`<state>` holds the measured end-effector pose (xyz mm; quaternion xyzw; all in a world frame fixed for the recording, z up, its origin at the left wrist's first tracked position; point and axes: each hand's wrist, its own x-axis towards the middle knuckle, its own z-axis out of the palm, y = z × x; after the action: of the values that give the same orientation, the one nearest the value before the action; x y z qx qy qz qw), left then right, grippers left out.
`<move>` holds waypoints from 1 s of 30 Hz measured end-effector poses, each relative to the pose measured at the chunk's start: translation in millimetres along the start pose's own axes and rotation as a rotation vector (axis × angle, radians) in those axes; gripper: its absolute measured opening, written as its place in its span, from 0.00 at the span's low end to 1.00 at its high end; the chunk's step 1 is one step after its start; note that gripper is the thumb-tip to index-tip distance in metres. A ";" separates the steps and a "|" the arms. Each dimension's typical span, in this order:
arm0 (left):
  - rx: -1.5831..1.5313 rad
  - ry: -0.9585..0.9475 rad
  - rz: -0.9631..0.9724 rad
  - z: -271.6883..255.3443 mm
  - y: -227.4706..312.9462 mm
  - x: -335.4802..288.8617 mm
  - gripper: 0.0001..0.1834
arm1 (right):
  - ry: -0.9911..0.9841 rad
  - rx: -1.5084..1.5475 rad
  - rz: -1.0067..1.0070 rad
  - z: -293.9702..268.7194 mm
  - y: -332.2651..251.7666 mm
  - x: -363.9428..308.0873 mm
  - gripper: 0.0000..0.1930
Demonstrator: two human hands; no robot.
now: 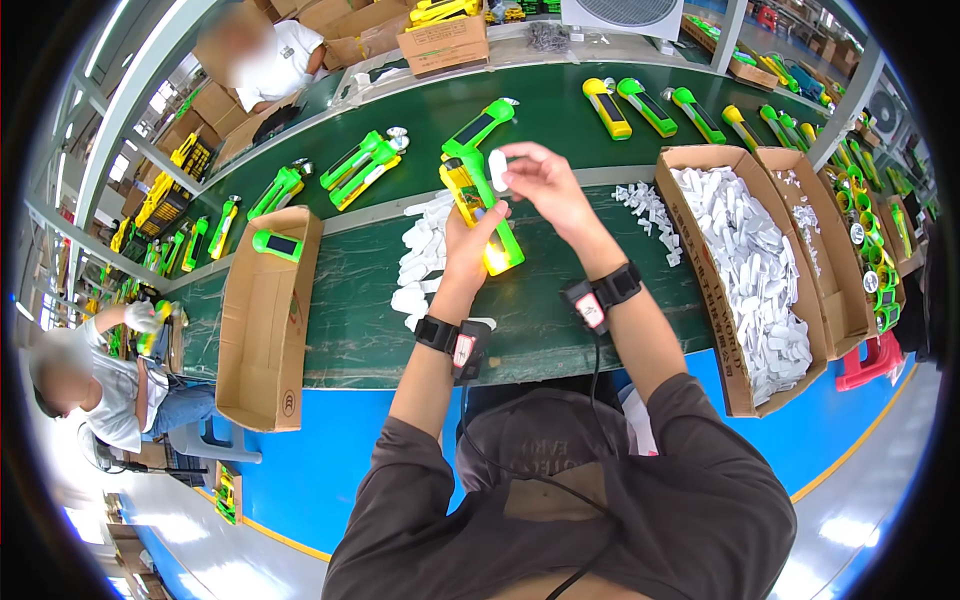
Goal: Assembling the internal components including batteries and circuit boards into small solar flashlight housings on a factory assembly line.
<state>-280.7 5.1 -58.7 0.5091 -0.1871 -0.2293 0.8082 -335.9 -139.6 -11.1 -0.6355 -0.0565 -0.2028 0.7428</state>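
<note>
A green and yellow flashlight (509,247) is gripped in my left hand (467,243), tilted, with a bright yellow glow near its lower end. Just right of it, my right hand (549,188) pinches a small white oval plastic piece (497,171) between thumb and fingertips. This piece is close to the flashlight's upper part; whether they touch I cannot tell. Another green flashlight (480,127) with a dark panel lies right beyond my hands. Loose white plastic pieces (424,245) are spread on the green table beside my left wrist. Both wrists wear black straps with small boxes.
At left stands an open cardboard box (262,350) with one flashlight (277,245) inside. A box of white pieces (741,270) is at right, near scattered small white parts (650,215). Flashlights line the green belt (550,130) beyond. Two people sit at left.
</note>
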 end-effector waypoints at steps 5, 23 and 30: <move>0.145 0.022 0.116 3.2 -8.2 10.5 0.21 | 0.032 0.072 0.066 2.2 7.1 -4.9 0.20; 0.361 0.181 0.304 -2.9 -25.6 28.2 0.28 | 0.472 -0.663 -0.161 50.9 34.2 -0.4 0.08; 0.388 0.167 0.493 -8.4 -43.1 35.0 0.16 | 0.528 -0.853 -0.254 68.6 38.0 -7.5 0.06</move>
<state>-255.1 -24.6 -98.9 0.6101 -0.2783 0.0559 0.7398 -316.6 -67.4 -36.0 -0.7972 0.1438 -0.4498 0.3762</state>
